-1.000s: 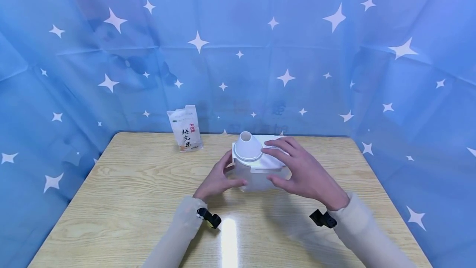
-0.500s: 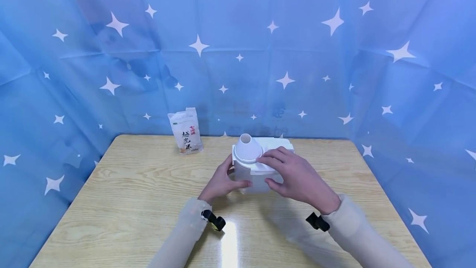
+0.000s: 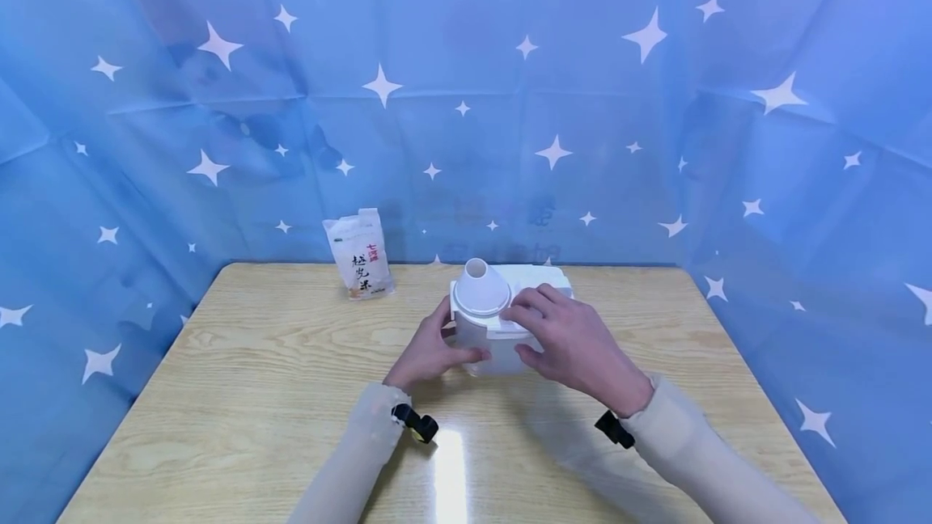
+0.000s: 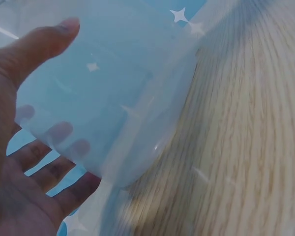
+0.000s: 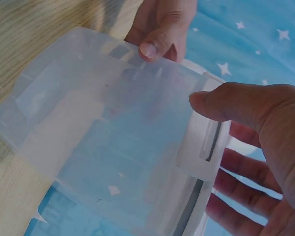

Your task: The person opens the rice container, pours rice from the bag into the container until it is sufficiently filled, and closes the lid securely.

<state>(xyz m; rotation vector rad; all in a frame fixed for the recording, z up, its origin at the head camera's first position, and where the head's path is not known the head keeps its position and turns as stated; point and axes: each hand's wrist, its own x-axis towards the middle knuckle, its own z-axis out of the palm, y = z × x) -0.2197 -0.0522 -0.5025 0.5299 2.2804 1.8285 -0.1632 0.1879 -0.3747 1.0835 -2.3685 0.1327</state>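
Head view: both hands on a translucent container [image 3: 502, 357], just lower right of frame centre.
Left hand [image 3: 426, 352], fingers spread, grips its side; right hand [image 3: 575, 340] pinches the white lid [image 3: 535, 274] between thumb and fingers, near the cone [image 3: 482, 293].

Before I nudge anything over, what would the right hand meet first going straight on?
Probably the white cone on the white lid, close ahead of the right hand; any gap is unclear.
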